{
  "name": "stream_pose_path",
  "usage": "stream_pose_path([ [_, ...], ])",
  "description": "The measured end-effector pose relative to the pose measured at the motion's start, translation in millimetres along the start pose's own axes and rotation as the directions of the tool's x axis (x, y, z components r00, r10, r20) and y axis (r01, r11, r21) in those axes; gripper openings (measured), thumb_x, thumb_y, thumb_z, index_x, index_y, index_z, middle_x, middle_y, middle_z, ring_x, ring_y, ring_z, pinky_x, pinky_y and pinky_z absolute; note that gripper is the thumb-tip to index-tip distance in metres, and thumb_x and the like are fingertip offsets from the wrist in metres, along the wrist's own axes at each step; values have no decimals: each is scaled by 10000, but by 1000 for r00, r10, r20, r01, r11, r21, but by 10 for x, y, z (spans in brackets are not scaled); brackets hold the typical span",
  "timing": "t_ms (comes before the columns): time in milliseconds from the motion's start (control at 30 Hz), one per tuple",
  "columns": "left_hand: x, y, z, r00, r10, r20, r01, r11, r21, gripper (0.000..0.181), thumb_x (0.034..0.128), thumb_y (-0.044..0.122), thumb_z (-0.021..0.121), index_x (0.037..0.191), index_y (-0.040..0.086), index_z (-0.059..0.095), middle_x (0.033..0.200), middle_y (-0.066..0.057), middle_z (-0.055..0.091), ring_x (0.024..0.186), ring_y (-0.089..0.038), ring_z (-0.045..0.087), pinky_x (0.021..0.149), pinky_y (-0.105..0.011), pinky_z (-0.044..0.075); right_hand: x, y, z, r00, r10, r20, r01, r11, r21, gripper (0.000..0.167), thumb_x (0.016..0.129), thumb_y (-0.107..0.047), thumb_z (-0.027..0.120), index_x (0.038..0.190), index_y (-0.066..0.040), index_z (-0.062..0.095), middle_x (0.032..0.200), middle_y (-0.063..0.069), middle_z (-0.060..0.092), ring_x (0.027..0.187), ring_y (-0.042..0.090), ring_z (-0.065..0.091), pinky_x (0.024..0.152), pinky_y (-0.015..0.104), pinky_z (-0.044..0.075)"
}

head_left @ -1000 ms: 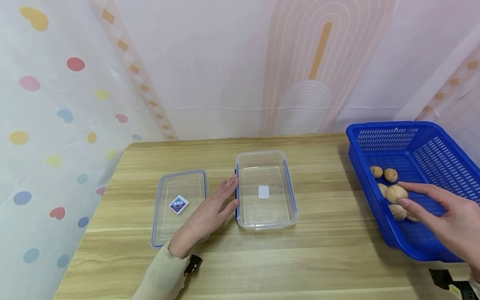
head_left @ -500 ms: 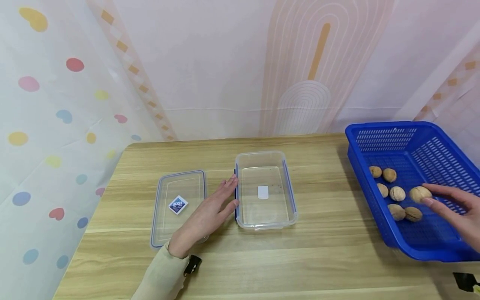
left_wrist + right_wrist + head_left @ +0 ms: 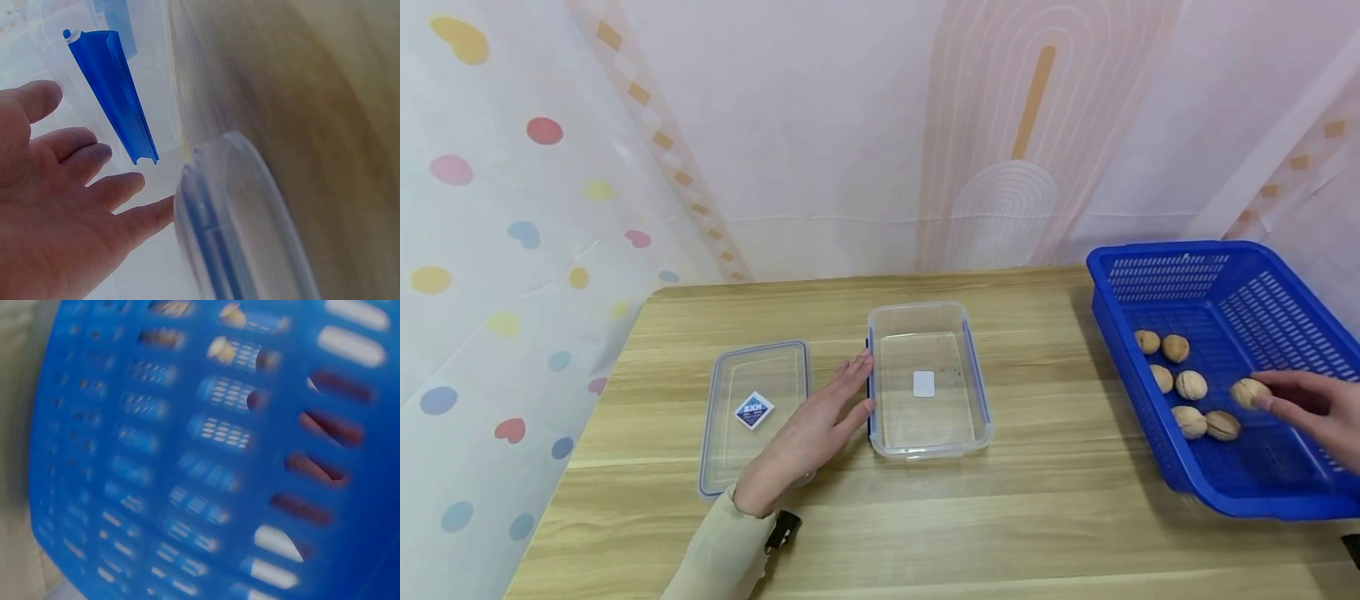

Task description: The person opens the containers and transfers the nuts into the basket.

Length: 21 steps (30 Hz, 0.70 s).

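Inside the blue basket at the right, my right hand pinches a walnut between thumb and fingers. Several other walnuts lie in rough pairs along the basket's left side. My left hand has its fingers extended against the left side of a clear lidless container. In the left wrist view, that hand is beside the container's blue clip. The right wrist view mostly meets the slotted basket wall, with bits of the right fingers visible through the slots.
A clear lid with a blue seal and diamond-shaped label lies left of the container, partly under the left forearm. Wooden tabletop separates container and basket. A patterned cloth hangs behind the table.
My right hand has drawn the walnut rightward, away from the other walnuts, which come into fuller view. The left hand stays at the container. The head view shifts slightly.
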State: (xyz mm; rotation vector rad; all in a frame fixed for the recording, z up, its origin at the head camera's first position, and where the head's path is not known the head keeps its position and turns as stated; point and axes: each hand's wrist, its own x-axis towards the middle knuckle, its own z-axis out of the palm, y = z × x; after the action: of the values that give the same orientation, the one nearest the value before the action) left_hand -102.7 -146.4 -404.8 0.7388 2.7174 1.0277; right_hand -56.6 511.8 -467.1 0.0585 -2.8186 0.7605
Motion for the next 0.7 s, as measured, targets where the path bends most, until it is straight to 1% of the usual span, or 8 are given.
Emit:
stream_pose_path([
  [67, -2, -5, -1, 1000, 0, 0, 0, 1000, 2, 612, 1102, 306, 520, 1620, 62, 303, 1700, -53, 220, 1552, -373, 209, 1230, -579, 221, 37, -47, -23, 999, 9, 40, -7, 999, -37, 383, 1056, -159, 624, 1322, 115, 590, 1163, 281, 639, 889, -273, 401, 694, 37, 427],
  [133, -5, -11, -2, 1000, -2, 1, 2, 1000, 4, 613, 1103, 311, 518, 1621, 64, 301, 1700, -48, 217, 1553, -372, 208, 1230, -580, 220, 77, -162, -66, 997, 24, 78, -18, 996, -87, 379, 1044, -161, 647, 1288, 125, 602, 1136, 327, 648, 847, -155, 520, 642, 100, 470],
  [233, -8, -18, -6, 1000, -2, 1, 2, 1000, 7, 614, 1103, 312, 518, 1621, 64, 301, 1700, -48, 215, 1553, -374, 208, 1229, -583, 221, 133, -453, -184, 988, 42, 152, -21, 990, -137, 377, 1033, -139, 659, 1246, 167, 601, 1105, 366, 646, 837, 179, 673, 656, 267, 563],
  [300, -14, -21, -7, 1000, -3, 0, 3, 1000, 4, 614, 1103, 311, 518, 1622, 64, 301, 1701, -49, 216, 1553, -375, 207, 1229, -585, 219, 175, -683, -266, 978, 49, 202, -17, 988, -155, 380, 1029, -126, 663, 1216, 198, 599, 1081, 386, 644, 844, 407, 675, 665, 409, 594],
  [367, -22, -26, -8, 1000, -2, -2, 2, 1000, 5, 615, 1103, 308, 518, 1623, 64, 300, 1702, -56, 219, 1552, -377, 208, 1229, -586, 220, 222, -890, -341, 964, 60, 257, -20, 987, -157, 389, 1023, -113, 665, 1192, 229, 593, 1059, 401, 644, 858, 482, 671, 677, 513, 590],
  [500, -40, -36, -10, 1000, -2, -4, 2, 1000, 6, 617, 1102, 307, 522, 1624, 68, 297, 1702, -67, 221, 1550, -381, 209, 1228, -590, 218, 313, -1115, -402, 928, 88, 362, -27, 985, -168, 359, 1000, -57, 676, 1167, 249, 593, 1037, 390, 663, 882, 505, 678, 699, 562, 586],
  [600, -54, -43, -17, 1000, -2, -6, 2, 1000, 7, 618, 1102, 308, 524, 1625, 72, 295, 1702, -69, 221, 1550, -383, 211, 1226, -593, 219, 360, -1128, -387, 899, 93, 428, -22, 986, -168, 335, 992, -32, 674, 1158, 248, 599, 1040, 379, 674, 915, 509, 680, 715, 554, 592],
  [700, -64, -51, -25, 1000, -1, -11, 1, 1000, 5, 618, 1102, 309, 523, 1625, 71, 297, 1702, -69, 221, 1549, -382, 211, 1225, -595, 219, 389, -1095, -346, 885, 88, 458, -10, 985, -171, 330, 995, -49, 675, 1149, 237, 614, 1009, 341, 696, 897, 478, 692, 696, 533, 592],
])
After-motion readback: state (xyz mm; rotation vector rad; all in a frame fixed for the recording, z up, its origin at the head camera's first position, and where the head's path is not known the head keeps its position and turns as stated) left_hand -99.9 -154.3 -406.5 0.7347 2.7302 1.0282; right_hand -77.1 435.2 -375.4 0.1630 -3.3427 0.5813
